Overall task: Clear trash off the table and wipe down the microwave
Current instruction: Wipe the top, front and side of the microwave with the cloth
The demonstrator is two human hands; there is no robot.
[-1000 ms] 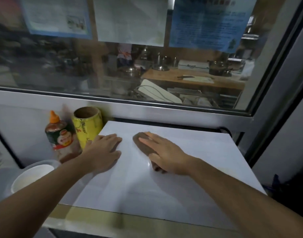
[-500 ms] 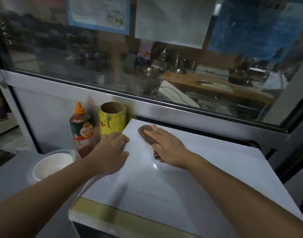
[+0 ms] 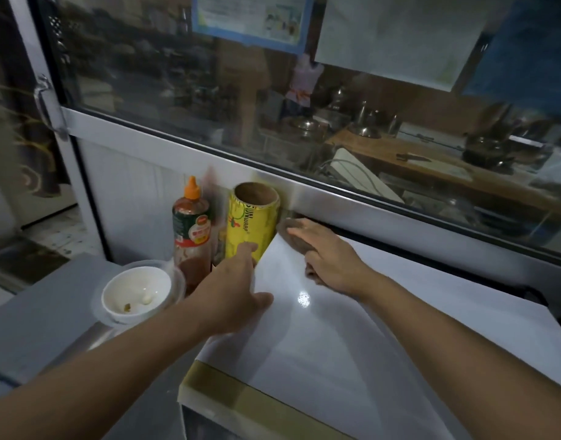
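Head view: glossy white microwave (image 3: 352,338) top.

- Grey table (image 3: 44,315), left and lower left of the frame — carries everything here.
- White microwave (image 3: 352,354), centre-right.
- White bowl (image 3: 136,295), centre-left.
- Sauce bottle (image 3: 192,233) and yellow wrap roll (image 3: 250,223) — upright, behind the bowl.

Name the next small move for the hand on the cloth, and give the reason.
Probably draw the right hand and its brown cloth back toward the front edge. The cloth sits at the far left corner of the microwave top, beside the yellow roll, so the wide white surface nearer the person looks unwiped.
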